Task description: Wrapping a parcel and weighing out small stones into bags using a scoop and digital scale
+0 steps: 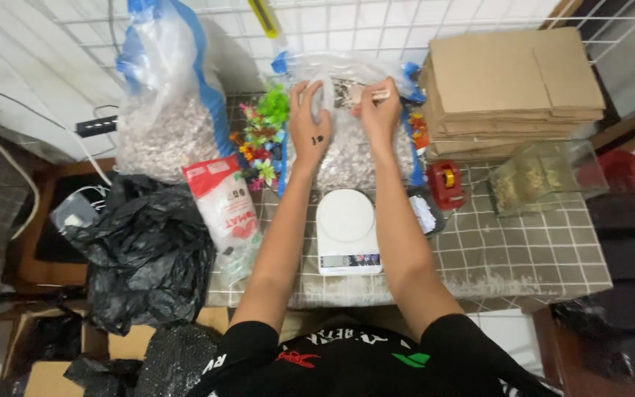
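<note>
A clear plastic bag (347, 140) filled with pale gravel-like bits is stood on the table (523, 250) just behind the white kitchen scale (347, 229), and its loose top is pinched shut by the left hand (309, 121) and the right hand (378, 110), fingers curled closed on the film. The bag is judged heavy, slack and slippery, so it is best gripped at the gathered neck and supported underneath.
</note>
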